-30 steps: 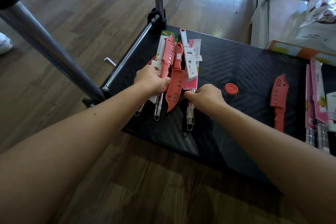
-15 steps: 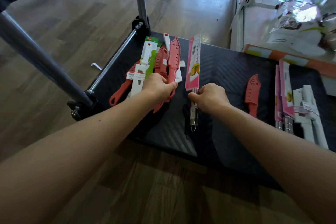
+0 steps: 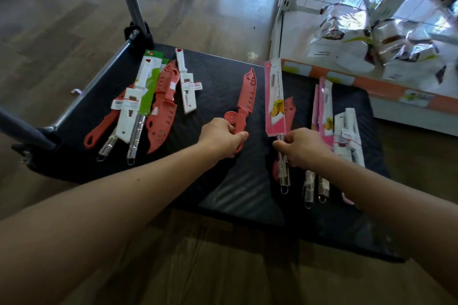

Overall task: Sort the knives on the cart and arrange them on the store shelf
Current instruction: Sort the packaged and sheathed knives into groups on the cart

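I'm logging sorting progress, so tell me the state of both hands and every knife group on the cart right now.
left hand, grips the coral sheathed knife by its handle.
right hand, grips the pink-packaged knife by its steel handle.
left pile, mixed knives overlapping on the cart.
pink-packaged pair, lying side by side at the right.
white-sheathed knife, lying beside that pair.

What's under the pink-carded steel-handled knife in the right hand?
A coral plastic-sheathed knife on the black cart deck; its tip and handle end show; the pink-carded steel-handled knife and right hand cover its middle.
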Motion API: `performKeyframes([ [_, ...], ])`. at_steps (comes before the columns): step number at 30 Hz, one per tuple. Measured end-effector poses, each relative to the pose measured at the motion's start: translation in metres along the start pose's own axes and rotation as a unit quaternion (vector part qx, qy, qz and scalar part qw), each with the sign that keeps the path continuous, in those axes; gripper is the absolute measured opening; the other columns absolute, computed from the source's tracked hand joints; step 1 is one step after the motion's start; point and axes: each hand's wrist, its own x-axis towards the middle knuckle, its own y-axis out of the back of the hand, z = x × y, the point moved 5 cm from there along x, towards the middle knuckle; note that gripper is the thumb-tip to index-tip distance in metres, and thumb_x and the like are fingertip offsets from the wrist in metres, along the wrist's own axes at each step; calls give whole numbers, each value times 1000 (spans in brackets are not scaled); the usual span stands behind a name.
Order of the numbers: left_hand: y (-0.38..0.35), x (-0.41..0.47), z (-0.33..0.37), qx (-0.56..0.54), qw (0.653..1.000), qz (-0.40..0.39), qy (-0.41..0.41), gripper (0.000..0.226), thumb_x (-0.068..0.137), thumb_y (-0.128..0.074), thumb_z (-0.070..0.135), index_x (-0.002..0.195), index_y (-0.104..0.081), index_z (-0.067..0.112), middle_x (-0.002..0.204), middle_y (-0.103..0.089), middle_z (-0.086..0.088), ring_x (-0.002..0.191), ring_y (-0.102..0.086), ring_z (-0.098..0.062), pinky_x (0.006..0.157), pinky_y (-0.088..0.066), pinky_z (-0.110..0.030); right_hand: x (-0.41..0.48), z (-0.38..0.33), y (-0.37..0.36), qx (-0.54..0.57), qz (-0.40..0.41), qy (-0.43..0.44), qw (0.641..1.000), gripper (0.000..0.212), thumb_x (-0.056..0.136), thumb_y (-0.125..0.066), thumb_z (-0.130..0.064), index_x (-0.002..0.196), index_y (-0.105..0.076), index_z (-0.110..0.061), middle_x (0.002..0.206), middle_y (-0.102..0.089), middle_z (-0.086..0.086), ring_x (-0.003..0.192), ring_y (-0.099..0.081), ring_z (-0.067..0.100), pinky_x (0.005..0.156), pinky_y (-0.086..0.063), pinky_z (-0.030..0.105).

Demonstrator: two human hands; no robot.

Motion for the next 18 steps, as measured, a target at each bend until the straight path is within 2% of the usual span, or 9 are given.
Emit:
performKeyframes([
  [2, -10, -2, 3, 10, 1000, -1, 3, 25, 85, -64, 29, 64, -59, 16, 81, -68, -10, 81, -69, -27, 80, -56, -37, -1, 14, 8, -12, -3, 1, 1000, 37, 92, -54, -34, 77, -62, -1, 67, -55, 8, 66, -55, 20, 55, -42, 28],
  [8, -40, -6, 12, -1, 1000, -9, 19, 20, 85, -65, 29, 74, -61, 13, 77, -66, -6, 74, -68, -22, 79, -57, -37, 2, 42, 22, 3, 7, -8, 1000, 37, 93, -51, -34, 79, -62, -1, 71, -57, 11, 68, -55, 22, 53, -39, 26],
  [11, -56, -8, 18, 2, 1000, -22, 20, 22, 85, -65, 28, 77, -64, 8, 74, -66, -6, 72, -67, -22, 79, -57, -37, 1, 55, 27, 20, 10, -21, 1000, 39, 93, -51, -34, 85, -64, 3, 80, -62, 15, 76, -60, 26, 60, -46, 30],
  [15, -70, -7, 22, 11, 999, -24, 21, 24, 86, -64, 26, 70, -64, 9, 67, -63, -4, 65, -64, -19, 78, -57, -34, 4, 73, 27, 61, 4, -40, 997, 39, 91, -55, -34, 93, -65, 3, 92, -66, 17, 86, -66, 30, 81, -55, 39],
  [17, -74, -5, 22, 16, 999, -21, 24, 24, 86, -64, 25, 68, -62, 10, 66, -62, -4, 65, -64, -20, 77, -57, -34, 5, 77, 23, 101, -11, -42, 994, 31, 91, -55, -29, 83, -63, -1, 90, -64, 15, 80, -64, 27, 81, -55, 38],
  [18, -76, -4, 22, 19, 999, -22, 24, 23, 86, -64, 25, 68, -61, 10, 67, -62, -4, 67, -65, -21, 77, -57, -34, 5, 79, 22, 136, -16, -43, 990, 27, 91, -55, -26, 74, -59, -5, 84, -62, 14, 73, -61, 24, 75, -54, 36],
])
